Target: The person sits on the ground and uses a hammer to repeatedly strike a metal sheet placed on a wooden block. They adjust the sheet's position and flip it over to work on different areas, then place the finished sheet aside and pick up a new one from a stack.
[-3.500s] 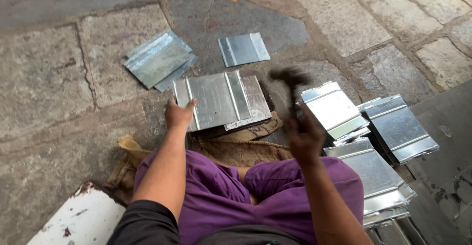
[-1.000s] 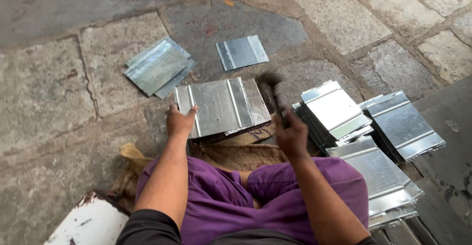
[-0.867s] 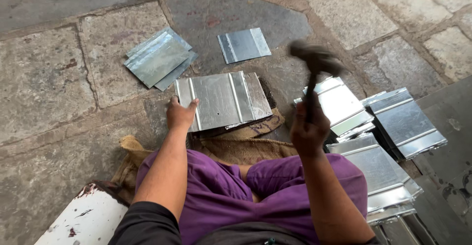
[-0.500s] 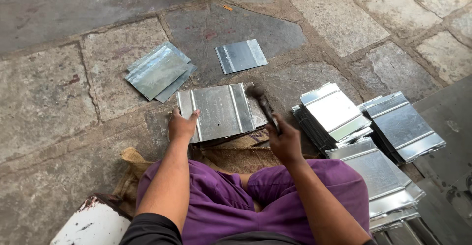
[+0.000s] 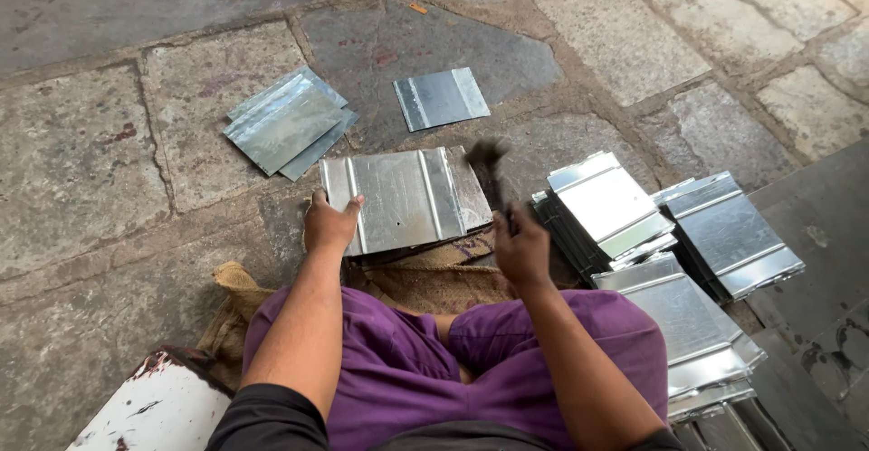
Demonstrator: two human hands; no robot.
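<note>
right grip: right hand (image 5: 522, 250) clenched round the handle of a hammer (image 5: 491, 169); head is blurred, just above the right edge of the metal sheet (image 5: 404, 198)
left grip: left hand (image 5: 329, 223) pressing on the near-left corner of the sheet, thumb on top; whether the fingers curl under the edge, cannot tell
sheet in work: flat, shiny, two raised ribs running front to back; lies on a piece of sacking (image 5: 425, 275) on the stone floor (image 5: 109, 170), straight ahead of the knees
done pile, my guess: loose stack of sheets (image 5: 285, 123) on the floor, far left; one single sheet (image 5: 442, 98) lies apart beyond the worked sheet
waiting pile, my guess: three stacks of ribbed sheets to the right, nearest stack (image 5: 605, 202), outer stack (image 5: 733, 234), closest-to-body stack (image 5: 683, 320)
progress: looks like mid-run; few pieces set aside on the left, many more stacked on the right, one under the hammer
left to do: judging by the piles, most of the sheets
other: purple trousers (image 5: 389, 360), person seated cross-legged; white chipped box corner (image 5: 154, 410) at lower left
</note>
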